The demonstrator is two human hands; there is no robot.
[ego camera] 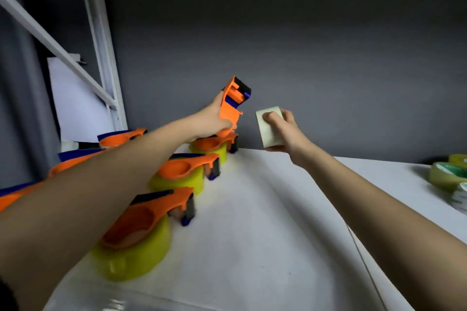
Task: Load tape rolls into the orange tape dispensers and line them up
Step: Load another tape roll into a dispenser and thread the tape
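Hands meet in mid-air above the far end of our white surface (265, 209). Our left hand (214, 118) grips an empty orange dispenser (231, 106), tilted upright with its black and blue cutter end on top. Our right hand (283, 131) grips a pale tape roll (269, 126) just to the dispenser's right, held edge-on, at about the same height. We judge the roll travels leftward next. Three loaded dispensers (177, 168) with yellow-green rolls sit in a diagonal line below our left arm. Spare rolls (447, 174) lie far right.
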